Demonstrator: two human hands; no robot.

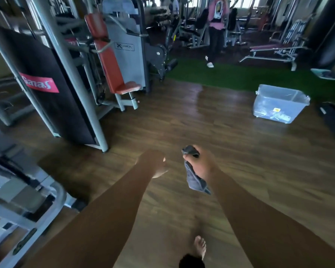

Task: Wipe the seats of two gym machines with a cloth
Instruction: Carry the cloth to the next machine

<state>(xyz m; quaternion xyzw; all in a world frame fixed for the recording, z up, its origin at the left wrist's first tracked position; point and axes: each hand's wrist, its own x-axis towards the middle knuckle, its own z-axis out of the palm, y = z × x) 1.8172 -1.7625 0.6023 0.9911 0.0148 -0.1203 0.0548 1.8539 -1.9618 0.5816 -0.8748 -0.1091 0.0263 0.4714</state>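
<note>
Over the wooden floor (182,120), the right hand (199,163) clutches a grey cloth (196,180); the left hand (155,163) is loosely curled, holding nothing. The orange machine seat (127,88) stands well apart, so wiping there seems yet to come.

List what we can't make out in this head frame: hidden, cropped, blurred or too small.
- Grey cloth: its middle is hidden inside the right hand grip.
- Left hand: motion-blurred, fingers unclear, so open or closed cannot be told.
- Grey-framed machine at lower left: cut off by the frame edge and blurred; its seat is not visible.
- Clear plastic bin: contents too small and hazy to identify.
- Orange padded seat: too far to judge clean or dirty.
</note>
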